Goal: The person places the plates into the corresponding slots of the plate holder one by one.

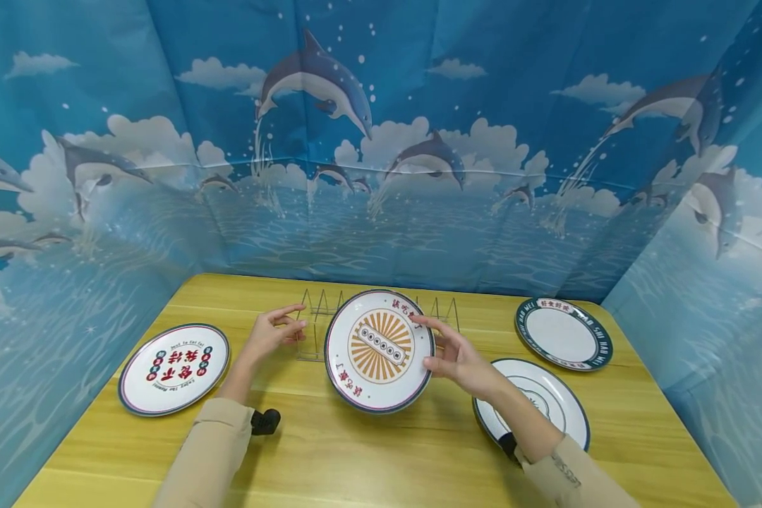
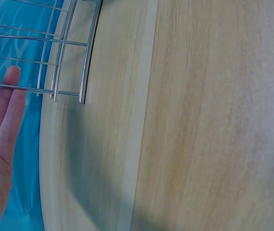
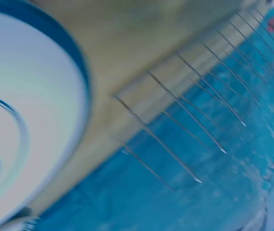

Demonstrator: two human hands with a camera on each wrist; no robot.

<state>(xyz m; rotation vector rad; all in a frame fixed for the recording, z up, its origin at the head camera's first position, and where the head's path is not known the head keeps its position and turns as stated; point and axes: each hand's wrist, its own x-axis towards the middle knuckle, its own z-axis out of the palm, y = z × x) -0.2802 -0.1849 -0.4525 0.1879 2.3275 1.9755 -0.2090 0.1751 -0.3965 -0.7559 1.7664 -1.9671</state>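
Note:
My right hand grips the right rim of a white plate with an orange sunburst, red lettering and a dark rim. Thumb and fingers lie on the plate's face, which is tilted toward me and partly covers a wire plate rack. At the rack's left end is my left hand. The left wrist view shows straight fingers of that hand against a wire of the rack; its thumb is out of that view. In the right wrist view the rack's prongs stand in a row.
A white plate with red and blue lettering lies at the left of the wooden table. On the right are a green-rimmed plate and a line-patterned plate, partly under my right forearm. A dolphin-print curtain encloses the table.

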